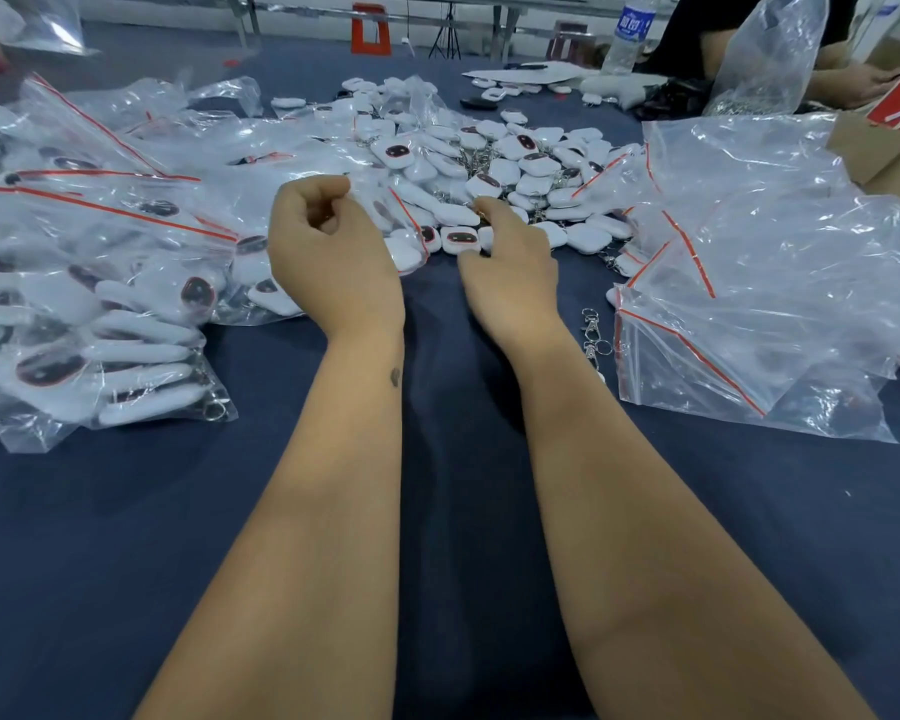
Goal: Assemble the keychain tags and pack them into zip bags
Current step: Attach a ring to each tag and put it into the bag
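Observation:
A heap of white keychain tags [510,168] with dark red-rimmed faces and metal rings lies in the middle of the dark blue table [453,511]. My left hand [328,252] is at the heap's near left edge. Its curled fingers pinch the mouth of a clear zip bag [401,226] with a red seal strip, and several tags sit inside the bag. My right hand [510,267] reaches into the heap's near edge, thumb and fingers pinching a tag [461,236] by its ring end. What the fingertips grip is partly hidden.
Filled zip bags [100,304] are piled at the left and empty zip bags [749,304] at the right. Loose metal clasps [592,330] lie beside my right wrist. At the far right are a water bottle [630,33], a cardboard box [884,153] and another person's arm [848,83].

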